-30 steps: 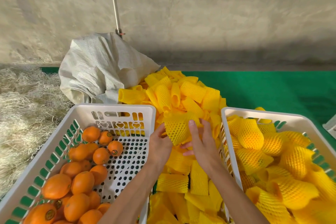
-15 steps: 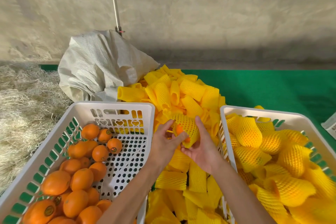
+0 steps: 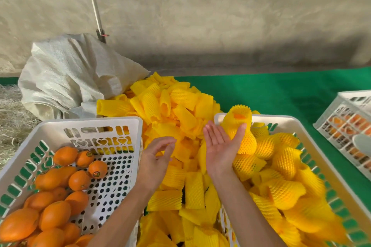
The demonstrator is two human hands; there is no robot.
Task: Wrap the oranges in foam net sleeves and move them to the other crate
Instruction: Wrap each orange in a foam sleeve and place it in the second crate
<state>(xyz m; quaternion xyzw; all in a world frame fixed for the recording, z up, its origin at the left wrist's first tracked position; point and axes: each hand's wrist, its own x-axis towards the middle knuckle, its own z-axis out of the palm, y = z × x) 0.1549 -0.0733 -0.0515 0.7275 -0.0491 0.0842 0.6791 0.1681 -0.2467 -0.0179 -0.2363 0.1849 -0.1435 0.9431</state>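
- Right crate (image 3: 297, 124) holds many sleeved oranges; the newest wrapped orange (image 3: 237, 121) sits at its near-left corner, touching the flat, open right hand (image 3: 221, 146).
- Left hand (image 3: 155, 156) hangs empty, loosely curled, over the loose sleeves (image 3: 172, 110).
- Left crate (image 3: 90, 124) shows many bare oranges (image 3: 50, 202) left.
- Both crates are cut off below, so counts are unclear.

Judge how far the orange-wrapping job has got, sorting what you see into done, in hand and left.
Done: the right crate is piled with wrapped oranges.
In hand: a sleeved orange is at the open right hand's fingertips, over that crate's rim; the left hand holds nothing.
Left: bare oranges part-fill the left crate; spare foam sleeves lie between.
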